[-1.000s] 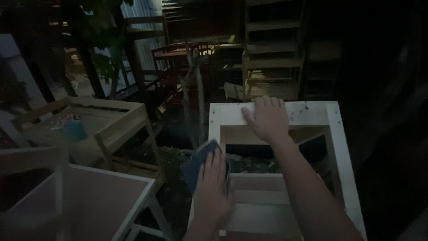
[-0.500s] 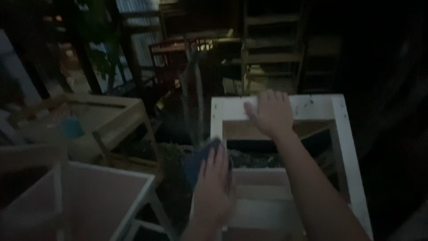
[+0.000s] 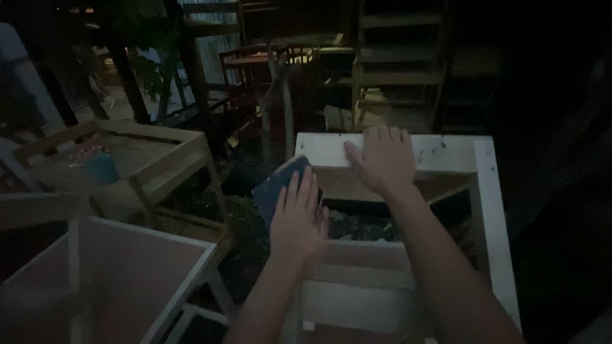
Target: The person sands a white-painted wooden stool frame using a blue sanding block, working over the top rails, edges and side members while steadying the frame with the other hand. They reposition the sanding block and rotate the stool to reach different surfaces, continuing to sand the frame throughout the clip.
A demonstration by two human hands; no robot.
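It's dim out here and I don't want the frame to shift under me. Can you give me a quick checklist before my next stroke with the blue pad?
1. Right hand braces the top rail of the white wooden frame: ok, palm flat on it.
2. Left hand covers the blue pad: ok, fingers spread over it.
3. Pad lies on the frame's left rail: cannot tell, the hand hides the contact.
4. Frame stands steady: cannot tell, its feet are out of view.
5. Light enough to judge the surface: not ok, the scene is very dark.
6. Room on the left: not ok, another white frame stands close.
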